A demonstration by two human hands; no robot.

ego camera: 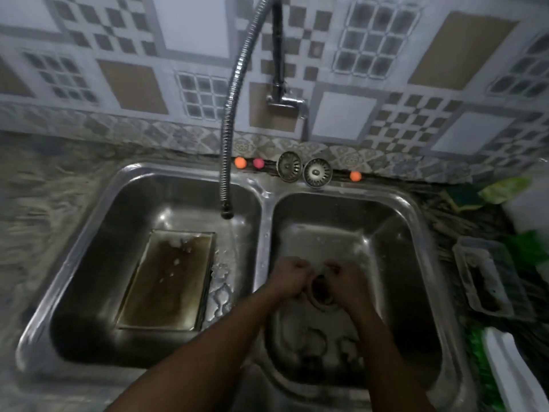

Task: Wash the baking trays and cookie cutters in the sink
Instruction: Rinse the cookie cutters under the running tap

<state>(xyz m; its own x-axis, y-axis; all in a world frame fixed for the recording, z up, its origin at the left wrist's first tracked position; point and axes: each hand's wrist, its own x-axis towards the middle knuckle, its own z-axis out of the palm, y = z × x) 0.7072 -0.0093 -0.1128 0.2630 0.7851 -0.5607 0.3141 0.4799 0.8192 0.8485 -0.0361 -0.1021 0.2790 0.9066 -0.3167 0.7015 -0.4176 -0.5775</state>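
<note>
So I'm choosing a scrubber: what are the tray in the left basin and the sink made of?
The tray looks like thin metal: straight folded rim, with a dull, brown-stained base, so its coating, if any, can't be told. The sink looks like stainless steel: silvery, with bright reflections along its curved walls.

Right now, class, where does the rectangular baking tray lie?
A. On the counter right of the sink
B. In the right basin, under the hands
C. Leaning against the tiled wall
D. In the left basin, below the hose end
D: the tray lies flat in the left basin, while both hands work over the right basin.
</note>
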